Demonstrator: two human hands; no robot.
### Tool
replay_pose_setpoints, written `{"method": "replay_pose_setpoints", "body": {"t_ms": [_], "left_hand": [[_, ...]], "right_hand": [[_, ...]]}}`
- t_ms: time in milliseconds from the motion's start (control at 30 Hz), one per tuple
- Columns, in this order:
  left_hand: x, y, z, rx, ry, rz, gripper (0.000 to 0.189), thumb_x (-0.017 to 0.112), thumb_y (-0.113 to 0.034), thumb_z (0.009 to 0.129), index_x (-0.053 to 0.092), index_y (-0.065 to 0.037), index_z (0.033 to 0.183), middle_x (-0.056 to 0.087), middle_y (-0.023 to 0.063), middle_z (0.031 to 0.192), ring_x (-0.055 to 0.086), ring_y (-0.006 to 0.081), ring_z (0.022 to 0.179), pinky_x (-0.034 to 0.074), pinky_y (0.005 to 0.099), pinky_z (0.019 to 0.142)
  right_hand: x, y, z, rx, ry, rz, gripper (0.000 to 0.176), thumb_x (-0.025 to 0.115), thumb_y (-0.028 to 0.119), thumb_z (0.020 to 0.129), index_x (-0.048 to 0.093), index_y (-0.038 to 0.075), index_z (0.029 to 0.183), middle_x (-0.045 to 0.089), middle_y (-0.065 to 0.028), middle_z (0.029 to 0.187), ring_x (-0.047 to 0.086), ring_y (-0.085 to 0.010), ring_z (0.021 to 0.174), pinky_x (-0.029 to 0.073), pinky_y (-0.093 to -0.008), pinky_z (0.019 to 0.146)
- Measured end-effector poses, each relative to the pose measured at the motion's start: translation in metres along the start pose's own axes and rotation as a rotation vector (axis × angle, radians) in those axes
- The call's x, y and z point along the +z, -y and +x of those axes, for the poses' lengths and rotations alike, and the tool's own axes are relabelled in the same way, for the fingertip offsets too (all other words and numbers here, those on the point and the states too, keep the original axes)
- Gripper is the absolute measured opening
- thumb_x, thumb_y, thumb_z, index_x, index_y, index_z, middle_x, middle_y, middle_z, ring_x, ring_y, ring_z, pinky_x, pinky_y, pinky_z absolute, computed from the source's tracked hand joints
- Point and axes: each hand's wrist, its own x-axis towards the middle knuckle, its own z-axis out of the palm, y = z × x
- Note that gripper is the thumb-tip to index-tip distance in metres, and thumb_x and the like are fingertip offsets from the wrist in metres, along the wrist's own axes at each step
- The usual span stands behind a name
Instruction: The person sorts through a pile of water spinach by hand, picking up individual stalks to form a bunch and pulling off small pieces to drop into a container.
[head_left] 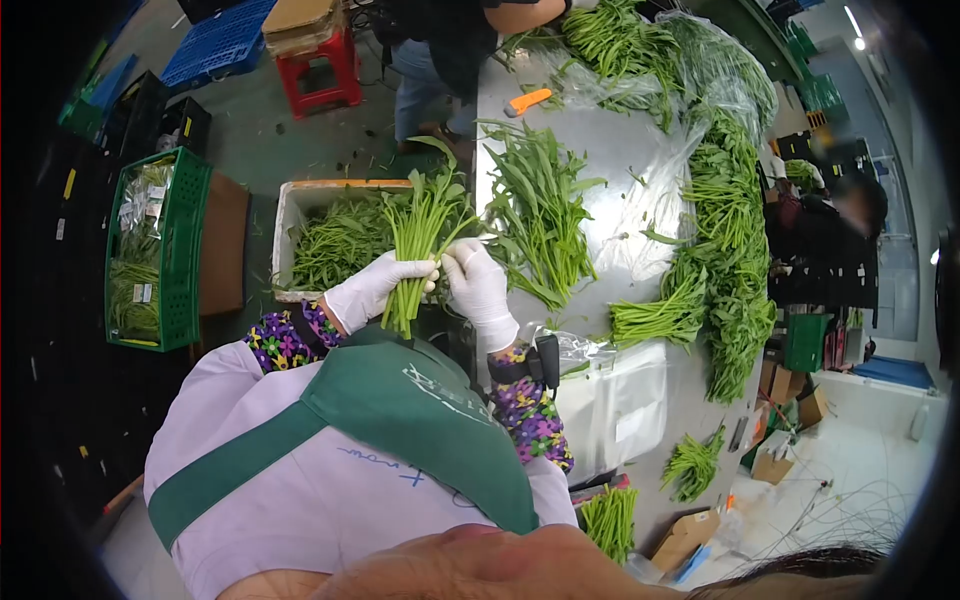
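Left hand (375, 288) grips the bunch (422, 225) round its stems (404, 305); right hand (474, 283) pinches a stalk (458, 229) at the bunch's edge. Judged light, stems crisp, leaves bruise-prone: hold by stems.

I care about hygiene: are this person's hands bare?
No, the left hand and right hand at the green bunch both wear white gloves.

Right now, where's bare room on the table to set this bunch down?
Your held bunch could go on the table between the loose greens and long pile, though film may cover part. A smaller bare patch lies among the bags, long pile and small bunch. The far end is crowded with greens and film.
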Motion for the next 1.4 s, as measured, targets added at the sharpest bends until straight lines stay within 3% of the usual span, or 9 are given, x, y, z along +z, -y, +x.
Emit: {"method": "replay_pose_setpoints", "body": {"t_ms": [133, 267, 367, 567, 800, 900, 1100, 1333, 1400], "left_hand": [[0.009, -0.005, -0.003, -0.074, 0.007, 0.093, 0.021, 0.064, -0.009, 0.081, 0.054, -0.002, 0.099, 0.058, 0.0035, 0.081, 0.058, 0.01, 0.065, 0.051, 0.0225, 0.057], [0.014, -0.031, -0.012, 0.224, -0.083, 0.062, 0.029, 0.067, -0.011, 0.078, 0.055, -0.002, 0.103, 0.058, 0.0025, 0.082, 0.058, 0.0094, 0.066, 0.05, 0.0226, 0.06], [0.002, -0.05, -0.008, 0.445, -0.13, 0.057, 0.037, 0.068, -0.016, 0.079, 0.056, -0.006, 0.112, 0.059, 0.0008, 0.088, 0.059, 0.0105, 0.074, 0.05, 0.0244, 0.068], [0.01, -0.036, -0.002, 0.265, -0.093, 0.033, 0.03, 0.064, -0.009, 0.079, 0.052, -0.005, 0.107, 0.06, 0.0049, 0.089, 0.061, 0.0144, 0.08, 0.052, 0.0287, 0.072], [0.018, 0.008, 0.015, 0.129, 0.018, -0.057, 0.027, 0.062, -0.01, 0.084, 0.053, -0.003, 0.108, 0.056, 0.0012, 0.081, 0.056, 0.0091, 0.072, 0.05, 0.025, 0.066], [0.033, 0.019, 0.026, 0.098, -0.035, 0.027, 0.024, 0.065, -0.011, 0.082, 0.055, -0.003, 0.102, 0.057, 0.0019, 0.081, 0.056, 0.0098, 0.07, 0.048, 0.0239, 0.065], [0.061, 0.036, 0.047, 0.182, -0.156, 0.133, 0.018, 0.066, -0.01, 0.08, 0.06, -0.003, 0.095, 0.062, 0.0028, 0.085, 0.057, 0.0115, 0.071, 0.046, 0.0244, 0.065], [0.029, 0.023, 0.044, 0.219, -0.223, 0.21, 0.016, 0.067, -0.014, 0.078, 0.062, -0.004, 0.09, 0.063, 0.0031, 0.077, 0.055, 0.0096, 0.063, 0.043, 0.022, 0.056], [0.025, 0.013, 0.039, 0.137, -0.186, 0.167, 0.02, 0.067, -0.015, 0.079, 0.062, -0.004, 0.094, 0.064, 0.0035, 0.078, 0.058, 0.0099, 0.066, 0.045, 0.0217, 0.058]], "right_hand": [[0.005, -0.005, -0.005, 0.368, -0.065, -0.435, 0.014, 0.055, 0.022, 0.082, 0.059, 0.009, 0.078, 0.061, -0.0099, 0.079, 0.061, -0.0291, 0.073, 0.046, -0.0409, 0.06], [-0.007, -0.057, -0.035, 0.403, 0.015, -0.171, 0.021, 0.051, 0.028, 0.084, 0.061, 0.009, 0.083, 0.063, -0.0137, 0.082, 0.06, -0.0349, 0.075, 0.046, -0.043, 0.064], [-0.038, -0.118, -0.053, 0.507, -0.375, -0.626, 0.016, 0.056, 0.027, 0.082, 0.061, 0.012, 0.084, 0.06, -0.0106, 0.08, 0.06, -0.0313, 0.07, 0.048, -0.0424, 0.062], [-0.059, -0.154, -0.064, 0.598, -0.11, -0.981, 0.014, 0.065, 0.025, 0.075, 0.06, 0.015, 0.083, 0.057, -0.0084, 0.084, 0.061, -0.026, 0.075, 0.049, -0.0406, 0.062], [-0.076, -0.096, -0.046, 0.446, -0.354, -0.738, 0.013, 0.066, 0.021, 0.074, 0.059, 0.011, 0.079, 0.057, -0.0079, 0.085, 0.06, -0.0253, 0.073, 0.048, -0.0375, 0.063], [-0.069, -0.041, -0.04, 0.627, -0.353, -0.022, 0.012, 0.064, 0.018, 0.077, 0.06, 0.008, 0.082, 0.062, -0.0083, 0.079, 0.06, -0.019, 0.069, 0.047, -0.0312, 0.063], [-0.008, 0.007, -0.046, 0.238, -0.293, -0.736, 0.018, 0.064, 0.025, 0.076, 0.055, 0.01, 0.071, 0.055, -0.0083, 0.067, 0.058, -0.0253, 0.063, 0.044, -0.038, 0.056], [-0.028, -0.027, -0.074, 0.465, 0.162, 0.237, 0.022, 0.062, 0.028, 0.081, 0.062, 0.006, 0.082, 0.059, -0.0137, 0.071, 0.059, -0.0304, 0.07, 0.047, -0.0348, 0.063], [-0.028, -0.027, -0.063, 0.276, 0.054, -0.094, 0.019, 0.06, 0.024, 0.082, 0.064, 0.007, 0.089, 0.06, -0.0131, 0.083, 0.059, -0.0304, 0.077, 0.047, -0.0347, 0.067]]}}
